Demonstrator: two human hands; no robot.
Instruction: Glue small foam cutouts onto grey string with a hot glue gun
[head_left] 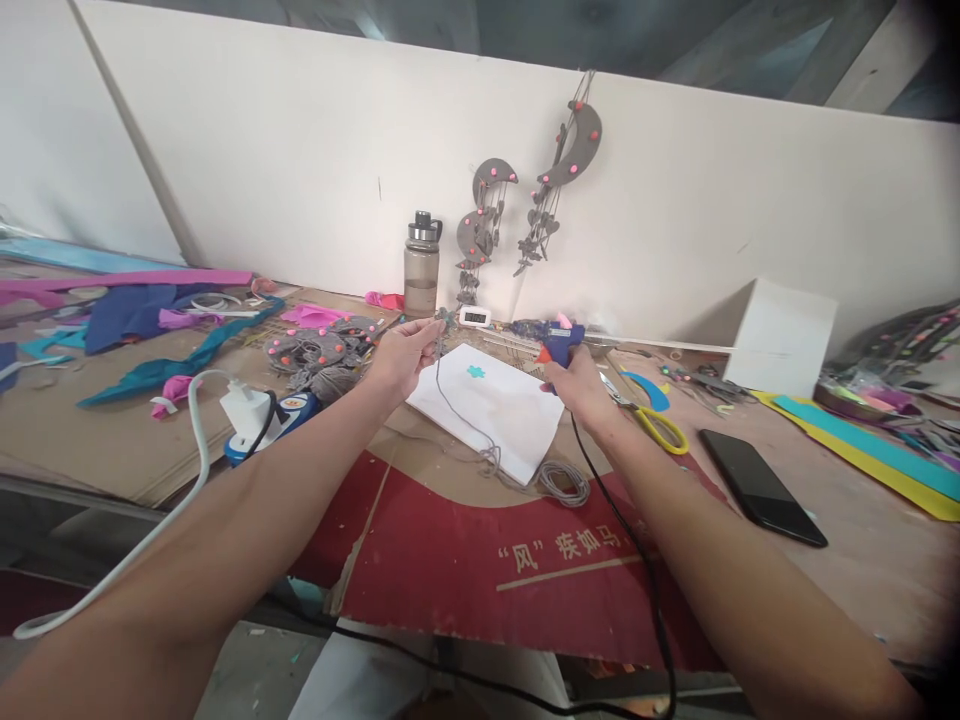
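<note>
Pinched in my left hand [407, 357] is a grey cord [450, 402], with a small greenish flower-shaped piece [448, 318] at the fingertips. The cord hangs down across a white sheet [506, 418] to a loose coil [564, 484] on the cardboard. My right hand [581, 383] is wrapped around a blue hot glue gun [564, 341], its orange nozzle [543, 354] pointing left above the sheet's right side. On the sheet lies a flat teal flower cutout [475, 371]. The glue gun's black cable [616, 515] runs down past my right forearm.
Yellow-handled scissors [660, 428] and a black phone [761, 487] lie to the right. A water bottle [421, 268] stands at the back near a small white digital display [475, 317]. Left are a white plug adapter [250, 412] and grey felt pieces [322, 350]. Moon-shaped hangings [576, 150] hang on the wall.
</note>
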